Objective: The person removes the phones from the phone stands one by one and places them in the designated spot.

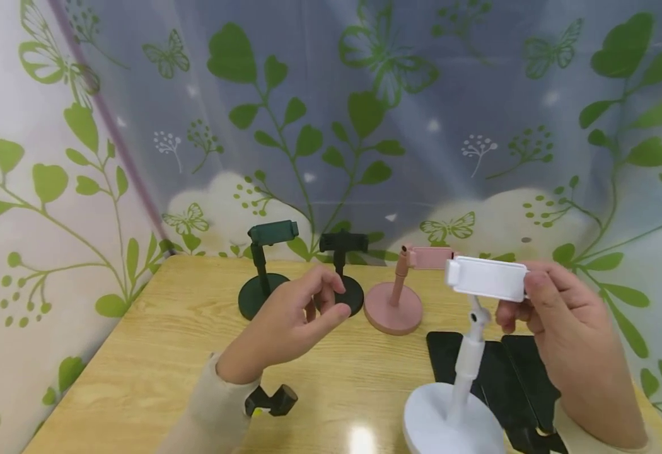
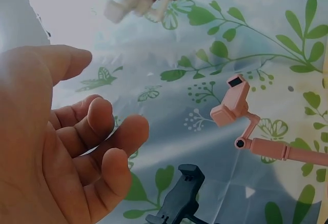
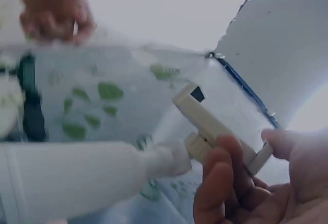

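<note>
A white phone stand [image 1: 470,353] with a round base is at the front right in the head view. My right hand [image 1: 575,334] pinches the right end of its clamp head [image 1: 487,277] between thumb and fingers. In the right wrist view the thumb [image 3: 282,143] presses that end while the fingers curl behind the clamp. My left hand [image 1: 297,315] hovers over the table left of the stand, fingers loosely bent, with nothing in it. Behind it stand a dark green phone stand [image 1: 260,265] and a black phone stand [image 1: 342,243]. A pink phone stand [image 1: 393,309] stands between the hands, farther back.
Several flat black phone-like slabs [image 1: 501,372] lie on the wooden table [image 1: 178,353] behind and right of the white stand. A patterned curtain [image 1: 319,126] hangs along the table's back edge. A small black device [image 1: 271,400] shows at the left wrist.
</note>
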### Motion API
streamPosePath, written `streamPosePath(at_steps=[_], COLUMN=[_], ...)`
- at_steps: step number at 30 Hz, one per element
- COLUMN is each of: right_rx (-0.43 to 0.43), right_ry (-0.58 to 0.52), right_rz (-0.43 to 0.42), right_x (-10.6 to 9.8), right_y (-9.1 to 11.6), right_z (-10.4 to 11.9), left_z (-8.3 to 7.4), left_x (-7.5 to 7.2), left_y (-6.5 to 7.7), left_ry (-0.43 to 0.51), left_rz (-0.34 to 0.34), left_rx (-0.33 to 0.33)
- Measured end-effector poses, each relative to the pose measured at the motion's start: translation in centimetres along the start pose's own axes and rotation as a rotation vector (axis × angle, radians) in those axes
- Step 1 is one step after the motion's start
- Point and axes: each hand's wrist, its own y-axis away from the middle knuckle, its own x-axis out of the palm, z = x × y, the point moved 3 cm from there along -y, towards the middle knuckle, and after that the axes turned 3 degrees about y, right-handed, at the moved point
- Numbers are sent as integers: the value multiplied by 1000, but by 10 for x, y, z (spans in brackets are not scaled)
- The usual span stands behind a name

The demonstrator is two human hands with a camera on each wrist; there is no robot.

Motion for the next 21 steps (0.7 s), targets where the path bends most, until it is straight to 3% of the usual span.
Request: streamPosePath(at_steps=[3, 7, 10, 15, 21], right_rx=[9, -80, -149, -155, -16], right_ry=[305, 698, 769, 624, 99], right_rz=[-246, -518, -579, -533, -441], right_x=[-5, -9, -14, -32, -53], right_y=[-1, -10, -22, -46, -64], right_z=[8, 9, -6, -44, -89], left_z=[2, 4, 5, 5, 5], left_x=[0, 0, 1, 0, 2], left_y=[2, 3, 2, 0, 0], left_ry=[-15, -26, -34, -51, -31], left_rz=[3, 6, 12, 27, 82], left_rx=[-13, -14, -17, -31, -69])
